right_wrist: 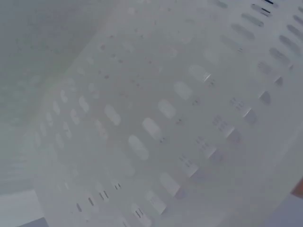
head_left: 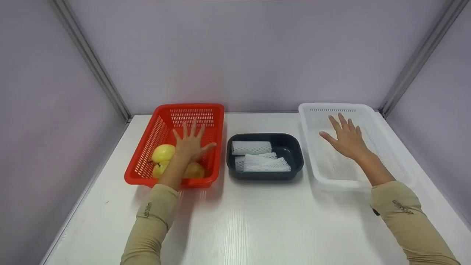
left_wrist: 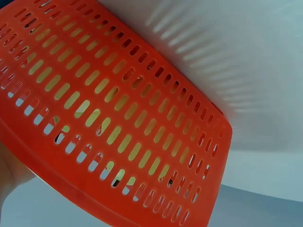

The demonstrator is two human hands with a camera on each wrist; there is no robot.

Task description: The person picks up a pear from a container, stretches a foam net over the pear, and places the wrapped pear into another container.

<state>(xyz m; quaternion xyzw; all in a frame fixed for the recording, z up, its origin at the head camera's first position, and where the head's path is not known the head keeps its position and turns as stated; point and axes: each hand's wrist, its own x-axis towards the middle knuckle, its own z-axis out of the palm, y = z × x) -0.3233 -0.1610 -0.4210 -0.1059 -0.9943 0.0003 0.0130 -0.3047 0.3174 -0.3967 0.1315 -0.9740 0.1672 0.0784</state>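
My left hand [head_left: 190, 146] is spread with straight fingers over the red basket [head_left: 147, 145], holding nothing. Yellow-green apples [head_left: 164, 153] lie in the near part of that basket, partly hidden by the hand and forearm. In the left wrist view the slotted wall of the red basket [left_wrist: 156, 113] fills most of the picture, with yellow fruit showing through the slots. Over the white basket [head_left: 312, 154] my right hand [head_left: 349, 140] is held with fingers straight and apart, nothing in it. The right wrist view shows the white basket's slotted wall [right_wrist: 189, 127] close up.
Between the baskets stands a dark rectangular tub [head_left: 265, 176] with several white foam net sleeves [head_left: 251, 147] inside. All three containers rest on a white table [head_left: 235, 221]. Pale panels [head_left: 257, 55] enclose the table at the back and both sides.
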